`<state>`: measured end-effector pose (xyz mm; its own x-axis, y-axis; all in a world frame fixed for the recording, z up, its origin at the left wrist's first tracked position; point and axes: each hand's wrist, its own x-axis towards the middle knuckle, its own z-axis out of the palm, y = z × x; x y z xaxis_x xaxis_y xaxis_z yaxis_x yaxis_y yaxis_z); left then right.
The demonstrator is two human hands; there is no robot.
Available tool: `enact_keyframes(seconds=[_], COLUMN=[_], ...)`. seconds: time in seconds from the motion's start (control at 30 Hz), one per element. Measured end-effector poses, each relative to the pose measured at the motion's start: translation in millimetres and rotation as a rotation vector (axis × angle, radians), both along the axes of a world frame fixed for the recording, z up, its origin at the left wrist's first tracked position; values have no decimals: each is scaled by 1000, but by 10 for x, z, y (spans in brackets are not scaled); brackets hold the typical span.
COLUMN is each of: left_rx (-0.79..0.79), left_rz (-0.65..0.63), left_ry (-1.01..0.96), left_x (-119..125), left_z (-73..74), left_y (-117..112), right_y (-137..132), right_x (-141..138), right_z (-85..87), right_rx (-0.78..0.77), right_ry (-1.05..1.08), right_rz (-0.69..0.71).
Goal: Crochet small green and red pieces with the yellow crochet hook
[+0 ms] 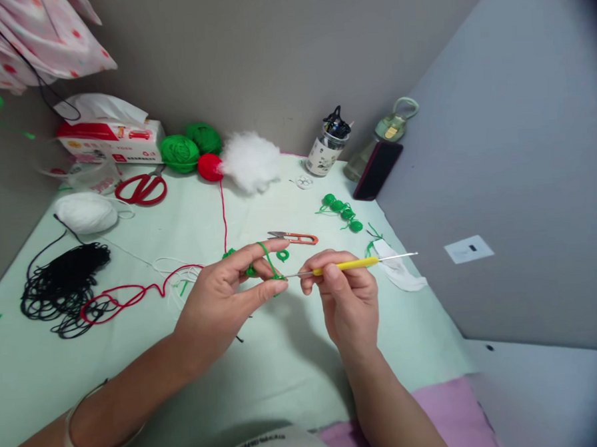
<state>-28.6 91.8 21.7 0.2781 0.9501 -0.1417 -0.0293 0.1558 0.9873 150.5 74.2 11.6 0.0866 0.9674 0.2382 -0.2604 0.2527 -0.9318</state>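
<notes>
The work looks like a crochet stitch partway through. The left hand (222, 297) is closed in a pinch, with thumb and fingertips gripping a small piece of green yarn (269, 258), and a strand loops up over the raised forefinger. The right hand (345, 301) is closed around a yellow hook (348, 265), held level. Its metal tip points left into the yarn right at the pinch, so the piece sits between the two hands, just above the worktop (265, 358). Whether the tip has caught a loop is too small to tell. As a judgement, the next move calls for a steady left pinch, even tension on the forefinger strand, and a small turn of the hook so the yarn does not slip off. Just beyond the hands lie orange snips (296, 237). Finished green balls (342, 211) sit farther off past the right hand, and red yarn (132, 299) and black yarn (61, 282) lie out past the left.
</notes>
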Motion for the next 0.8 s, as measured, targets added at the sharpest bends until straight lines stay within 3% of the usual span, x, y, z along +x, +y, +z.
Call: enact_keyframes(seconds=[0.23,0.47,0.8], left_rx=[118,-48,-154], left_rz=[27,20,5], left_ry=[128,-41,-149], left_x=[-38,31,56], left_z=[14,28,73], left_y=[-15,-11,5], right_y=[-4,30,59], right_x=[-27,-80,-69], right_z=[6,43,33], right_rx=[-41,-215,-263], right_ry=[16,212,276], right_rz=[32,102,98])
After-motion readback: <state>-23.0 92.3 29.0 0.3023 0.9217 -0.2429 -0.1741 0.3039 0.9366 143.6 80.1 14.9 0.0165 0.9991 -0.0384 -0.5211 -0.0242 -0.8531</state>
